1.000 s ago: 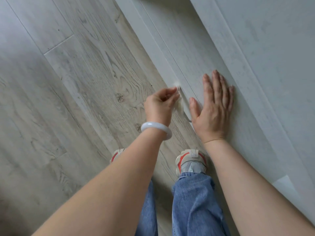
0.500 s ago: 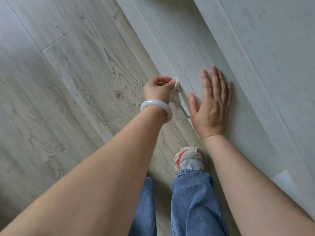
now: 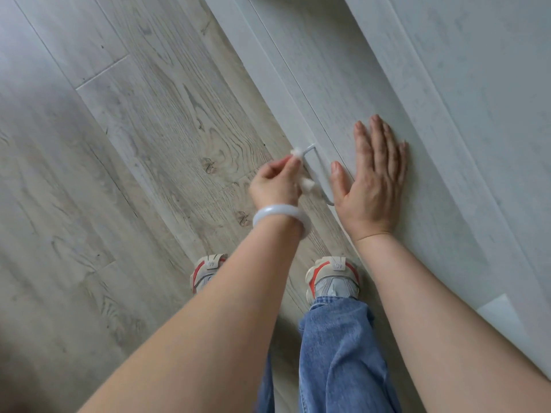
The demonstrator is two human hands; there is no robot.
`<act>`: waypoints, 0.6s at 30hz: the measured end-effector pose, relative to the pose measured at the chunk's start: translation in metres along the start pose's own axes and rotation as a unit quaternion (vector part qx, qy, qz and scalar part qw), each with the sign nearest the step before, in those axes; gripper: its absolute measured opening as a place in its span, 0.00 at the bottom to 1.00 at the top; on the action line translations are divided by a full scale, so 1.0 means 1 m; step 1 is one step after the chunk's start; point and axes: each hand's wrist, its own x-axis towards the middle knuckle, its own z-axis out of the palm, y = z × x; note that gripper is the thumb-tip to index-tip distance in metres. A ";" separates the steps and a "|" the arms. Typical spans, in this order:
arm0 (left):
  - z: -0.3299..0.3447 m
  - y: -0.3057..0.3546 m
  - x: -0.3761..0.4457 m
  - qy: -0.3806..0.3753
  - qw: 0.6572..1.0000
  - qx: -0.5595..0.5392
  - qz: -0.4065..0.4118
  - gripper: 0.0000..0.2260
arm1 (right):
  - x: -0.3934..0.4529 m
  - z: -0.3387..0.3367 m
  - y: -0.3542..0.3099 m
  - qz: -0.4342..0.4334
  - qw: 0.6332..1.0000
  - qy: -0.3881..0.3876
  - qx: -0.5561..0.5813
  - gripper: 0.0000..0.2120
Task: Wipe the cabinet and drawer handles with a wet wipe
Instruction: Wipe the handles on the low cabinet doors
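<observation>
Left hand (image 3: 275, 181) pinches the wet wipe (image 3: 298, 153) against the drawer handle (image 3: 317, 177), right hand (image 3: 372, 177) flat with fingers together on the drawer front (image 3: 343, 93); next, probably, slide the wipe along the bar.

Most of the wet wipe (image 3: 307, 183) is tucked away inside the left hand (image 3: 275, 183), so only two small white bits peek out. The near end of the handle (image 3: 317, 174) hides behind the right hand (image 3: 372, 186). The left arm covers half of one shoe (image 3: 205, 272).
</observation>
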 end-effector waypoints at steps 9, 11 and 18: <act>0.009 -0.029 -0.020 -0.067 0.988 0.137 0.014 0.10 | 0.000 0.001 0.002 0.003 1.000 -0.016 -0.016 0.25; 0.006 -0.035 -0.022 -0.067 0.988 0.138 0.006 0.10 | 0.000 0.001 0.002 0.005 1.000 -0.015 -0.017 0.24; -0.005 -0.006 0.001 -0.044 0.967 0.218 0.122 0.14 | -0.001 0.001 0.002 -0.005 1.000 0.001 -0.008 0.24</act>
